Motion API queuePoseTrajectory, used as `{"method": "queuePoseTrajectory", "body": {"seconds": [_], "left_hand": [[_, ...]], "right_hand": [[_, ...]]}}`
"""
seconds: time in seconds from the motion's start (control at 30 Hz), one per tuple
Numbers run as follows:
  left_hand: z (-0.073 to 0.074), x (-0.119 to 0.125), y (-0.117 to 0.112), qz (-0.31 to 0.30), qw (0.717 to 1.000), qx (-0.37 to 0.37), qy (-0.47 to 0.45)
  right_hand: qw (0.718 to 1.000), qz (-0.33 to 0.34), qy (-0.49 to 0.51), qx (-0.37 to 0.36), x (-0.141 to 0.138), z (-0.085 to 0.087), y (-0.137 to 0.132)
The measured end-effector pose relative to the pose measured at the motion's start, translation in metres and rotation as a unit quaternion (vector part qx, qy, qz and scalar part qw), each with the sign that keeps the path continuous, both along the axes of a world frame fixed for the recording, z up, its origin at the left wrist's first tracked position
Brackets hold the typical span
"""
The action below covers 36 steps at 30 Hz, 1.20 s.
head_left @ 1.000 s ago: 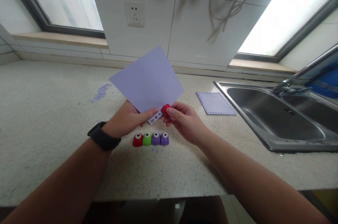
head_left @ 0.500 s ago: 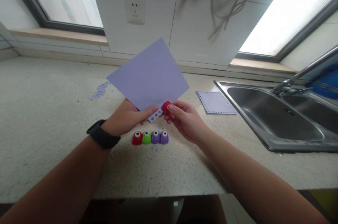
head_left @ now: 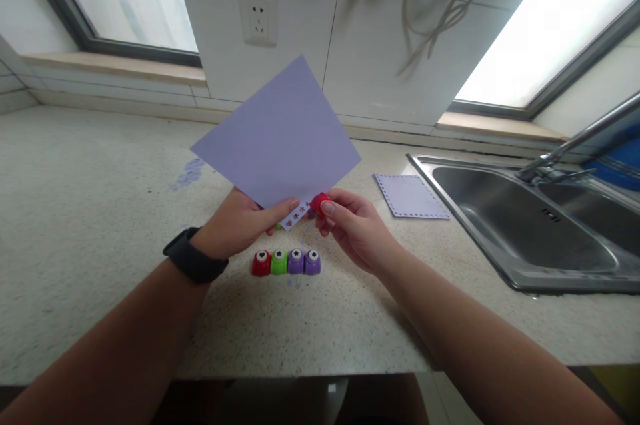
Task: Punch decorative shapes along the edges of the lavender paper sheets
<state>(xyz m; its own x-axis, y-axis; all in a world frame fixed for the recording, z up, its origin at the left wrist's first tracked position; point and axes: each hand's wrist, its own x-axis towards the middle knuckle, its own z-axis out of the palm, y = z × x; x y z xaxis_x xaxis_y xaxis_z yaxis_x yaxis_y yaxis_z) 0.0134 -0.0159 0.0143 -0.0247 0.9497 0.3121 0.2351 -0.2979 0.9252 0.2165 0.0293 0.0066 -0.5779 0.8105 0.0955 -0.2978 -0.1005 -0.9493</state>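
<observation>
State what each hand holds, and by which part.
The left hand holds the purple sheet near its lowest, punched corner, thumb on top. The right hand grips a red punch, thumb on its visible side.

Held sheet (head_left: 277,135): smooth, matt paper. Near punches (head_left: 296,265): glossy plastic. Counter (head_left: 350,325): smooth, stone-like. Right sink (head_left: 500,205): satiny metal. Far wall (head_left: 300,25): glossy tile.

Bare hands (head_left: 354,225), bare forearms (head_left: 450,318), a wide, plain black band (head_left: 194,257) wrapped around the left wrist
</observation>
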Motion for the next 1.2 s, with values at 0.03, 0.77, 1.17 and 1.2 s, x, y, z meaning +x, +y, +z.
{"method": "queuePoseTrajectory", "body": {"seconds": [0.03, 0.77, 1.17, 1.2], "left_hand": [[0.0003, -0.0001, -0.0002, 0.002, 1.0, 0.004, 0.008], [0.0012, -0.0006, -0.0027, 0.006, 0.998, 0.005, 0.061], [0.0013, -0.0002, -0.0031, 0.01, 0.995, 0.011, 0.101], [0.0012, -0.0002, -0.0026, 0.011, 0.994, 0.017, 0.104]], "right_hand": [[1.0, -0.001, -0.002, 0.002, 0.0001, 0.0, 0.0001], [1.0, 0.004, -0.01, 0.018, 0.0011, 0.0006, -0.0001], [1.0, 0.012, -0.009, 0.026, 0.0016, -0.0009, 0.0003], [1.0, 0.013, -0.007, 0.025, 0.0016, -0.001, 0.0002]]}}
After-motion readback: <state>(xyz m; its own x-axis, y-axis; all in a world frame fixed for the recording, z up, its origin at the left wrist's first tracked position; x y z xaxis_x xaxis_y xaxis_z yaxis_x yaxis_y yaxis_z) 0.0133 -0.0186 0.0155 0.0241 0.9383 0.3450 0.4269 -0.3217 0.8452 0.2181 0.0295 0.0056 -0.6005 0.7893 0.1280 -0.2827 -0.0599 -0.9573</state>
